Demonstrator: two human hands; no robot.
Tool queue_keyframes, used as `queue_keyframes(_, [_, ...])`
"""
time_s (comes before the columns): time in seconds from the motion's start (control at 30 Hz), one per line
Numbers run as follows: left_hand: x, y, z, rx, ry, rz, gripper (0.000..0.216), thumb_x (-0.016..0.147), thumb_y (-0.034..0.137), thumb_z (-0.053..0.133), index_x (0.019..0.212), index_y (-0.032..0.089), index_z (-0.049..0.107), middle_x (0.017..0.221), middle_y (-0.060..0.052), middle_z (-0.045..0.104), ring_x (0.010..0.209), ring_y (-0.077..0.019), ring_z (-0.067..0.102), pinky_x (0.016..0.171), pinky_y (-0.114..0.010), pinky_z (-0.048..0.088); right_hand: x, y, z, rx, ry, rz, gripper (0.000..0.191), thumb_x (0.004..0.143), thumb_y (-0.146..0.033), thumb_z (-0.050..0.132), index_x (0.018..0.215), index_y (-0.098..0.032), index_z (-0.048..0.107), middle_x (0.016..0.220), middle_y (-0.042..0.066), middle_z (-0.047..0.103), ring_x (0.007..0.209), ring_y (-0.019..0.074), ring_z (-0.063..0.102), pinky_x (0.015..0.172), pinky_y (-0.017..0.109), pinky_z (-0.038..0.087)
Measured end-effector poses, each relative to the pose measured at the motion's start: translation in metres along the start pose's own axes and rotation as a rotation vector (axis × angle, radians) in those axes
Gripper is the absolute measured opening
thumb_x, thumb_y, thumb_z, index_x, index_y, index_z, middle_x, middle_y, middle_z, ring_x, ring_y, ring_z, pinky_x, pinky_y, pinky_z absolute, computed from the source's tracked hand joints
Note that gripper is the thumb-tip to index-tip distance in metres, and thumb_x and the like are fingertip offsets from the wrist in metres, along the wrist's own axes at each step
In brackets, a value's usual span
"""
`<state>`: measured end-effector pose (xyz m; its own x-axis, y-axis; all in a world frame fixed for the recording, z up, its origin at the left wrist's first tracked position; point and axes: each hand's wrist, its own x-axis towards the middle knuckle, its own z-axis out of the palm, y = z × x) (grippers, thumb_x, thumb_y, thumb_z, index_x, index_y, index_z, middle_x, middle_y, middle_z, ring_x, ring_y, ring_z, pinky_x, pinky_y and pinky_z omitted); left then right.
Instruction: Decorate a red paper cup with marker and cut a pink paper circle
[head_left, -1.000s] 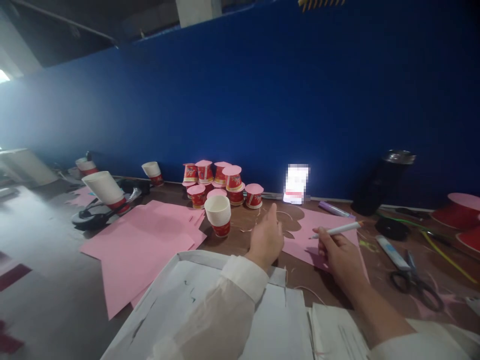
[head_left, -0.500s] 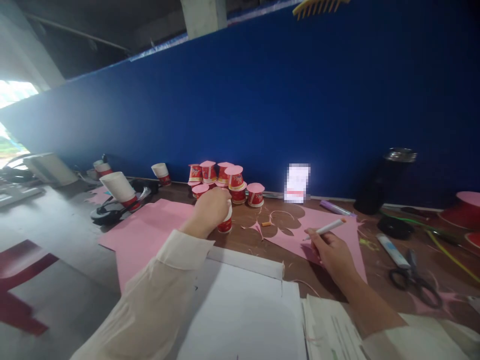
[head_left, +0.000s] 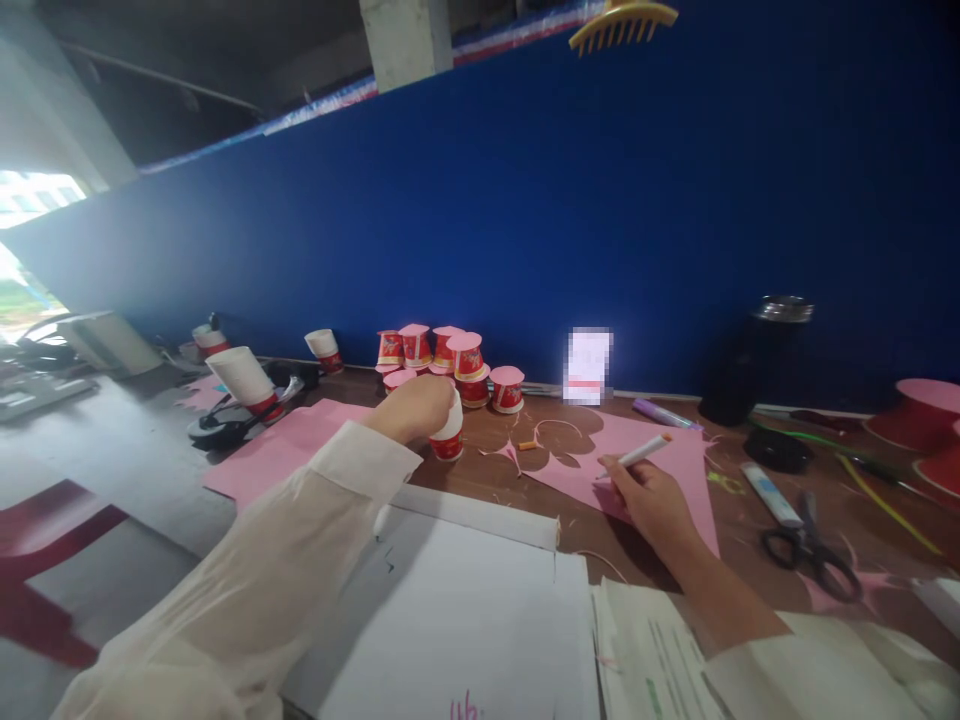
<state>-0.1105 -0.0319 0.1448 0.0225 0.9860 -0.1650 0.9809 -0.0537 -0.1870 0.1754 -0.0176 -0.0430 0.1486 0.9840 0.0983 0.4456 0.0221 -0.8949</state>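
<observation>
Two hands in view, both at work on the brown table [head_left: 484, 485]. Left hand [head_left: 411, 408], centre of frame, is bent over the mouth of an upright nested stack of paper cups [head_left: 448, 446]; its fingertips are hidden, so cannot tell whether it grips one cup, several or none. Right hand [head_left: 651, 500], right of centre, pinches a white marker pen [head_left: 645, 451], orange end up and rightward, nib down over a pink sheet [head_left: 686, 465]; nib contact cannot be told. Sheet lies right of centre, with rounded cut-outs along its left edge. Orange cap [head_left: 528, 446] lies loose between stack and sheet. Judgement on handling: pinch a single rim and draw it straight up, without squeezing, since thin walls would likely dent and nested cups may come away together. Meanwhile, best to hold the nib just clear of the sheet; an idle touch could leave a stray mark. Resting the right wrist lightly would help prevent slip.
</observation>
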Motion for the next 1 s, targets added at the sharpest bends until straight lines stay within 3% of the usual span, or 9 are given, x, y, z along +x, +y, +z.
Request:
queue_keyframes(0.43, [0.008,-0.008,0.003,0.087,0.040,0.000,0.027,0.085,0.014,0.050,0.094,0.009,0.075,0.099,-0.021,0.075,0.095,-0.0293,0.070,0.081,-0.034,0.050,-0.003,-0.007,-0.002,0.001,-0.030,-0.013,0.038,0.079,-0.060,0.059,0.068,-0.024,0.067,0.050,0.001,0.063,0.053,0.0220,0.059,0.058,0.033,0.042])
queue_keyframes(0.7, [0.006,-0.018,0.008,0.073,0.152,-0.015,0.026,0.082,0.011,0.052,0.099,0.014,0.071,0.108,-0.017,0.074,0.097,-0.0281,0.069,0.077,-0.032,0.049,-0.004,-0.007,-0.002,0.086,-0.035,0.002,0.034,0.075,-0.057,0.065,0.069,-0.024,0.068,0.049,0.000,0.062,0.054,0.0221,0.060,0.060,0.033,0.044])
queue_keyframes(0.83, [-0.019,-0.013,-0.004,0.061,0.342,-0.059,0.019,0.087,0.018,0.051,0.092,0.015,0.069,0.100,-0.015,0.073,0.091,-0.0270,0.069,0.076,-0.032,0.048,-0.003,-0.007,-0.003,0.182,-0.029,0.017,0.032,0.071,-0.055,0.071,0.065,-0.024,0.068,0.047,-0.001,0.060,0.050,0.0198,0.057,0.056,0.032,0.043])
queue_keyframes(0.9, [-0.038,-0.008,-0.012,0.019,0.515,-0.083,0.017,0.085,0.016,0.051,0.089,0.017,0.067,0.096,-0.013,0.072,0.089,-0.0266,0.068,0.075,-0.034,0.048,-0.004,-0.007,-0.004,0.251,-0.019,0.031,0.031,0.067,-0.053,0.076,0.064,-0.023,0.068,0.046,-0.002,0.058,0.048,0.0181,0.054,0.052,0.031,0.041])
queue_keyframes(1.0, [-0.058,0.012,-0.015,-0.260,0.888,-0.096,0.012,0.086,0.021,0.054,0.090,0.020,0.066,0.095,-0.009,0.071,0.089,-0.0244,0.066,0.079,-0.035,0.049,-0.006,-0.007,-0.003,0.408,0.008,0.067,0.032,0.066,-0.051,0.079,0.075,-0.022,0.070,0.047,-0.004,0.057,0.044,0.0147,0.050,0.045,0.028,0.037])
